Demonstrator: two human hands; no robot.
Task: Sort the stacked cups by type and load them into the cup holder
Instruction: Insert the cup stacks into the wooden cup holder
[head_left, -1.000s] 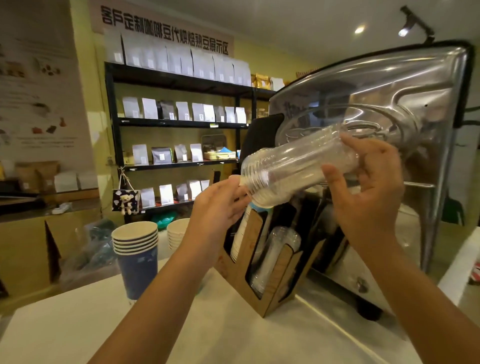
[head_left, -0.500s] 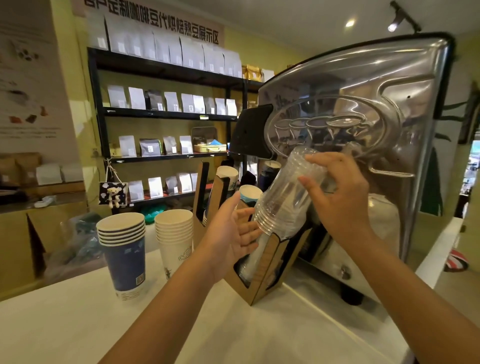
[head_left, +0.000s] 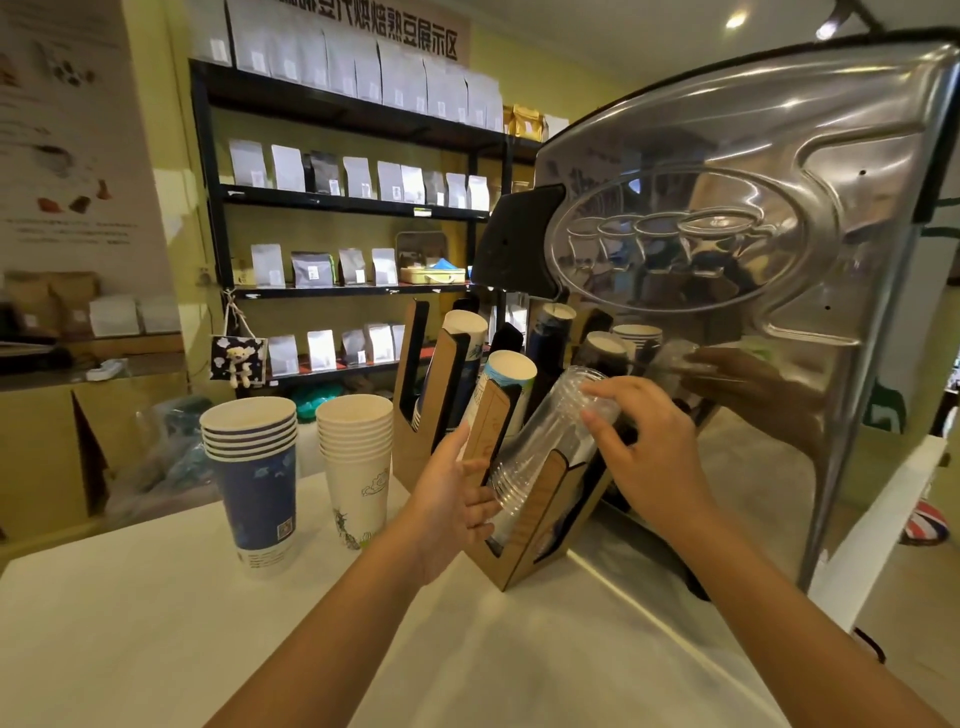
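A stack of clear plastic cups (head_left: 545, 441) lies tilted, rims down, in the nearest slot of the cardboard cup holder (head_left: 535, 525). My right hand (head_left: 649, 452) has its fingertips on the stack's upper end. My left hand (head_left: 452, 499), fingers apart, rests against the holder's front by the rims. Paper cup stacks (head_left: 506, 374) fill the holder's farther slots. On the white counter (head_left: 156, 623), left of the holder, stand a stack of blue paper cups (head_left: 254, 478) and a stack of white paper cups (head_left: 356, 462).
A large shiny metal machine (head_left: 753, 234) stands right behind the holder and fills the right side. Black shelves (head_left: 337, 202) with bags line the back wall. The counter's right edge (head_left: 883, 530) drops off beside the machine.
The clear cup stack came down from in front of the machine into the holder's nearest slot. My left hand let go of its rims and moved to the holder's front.
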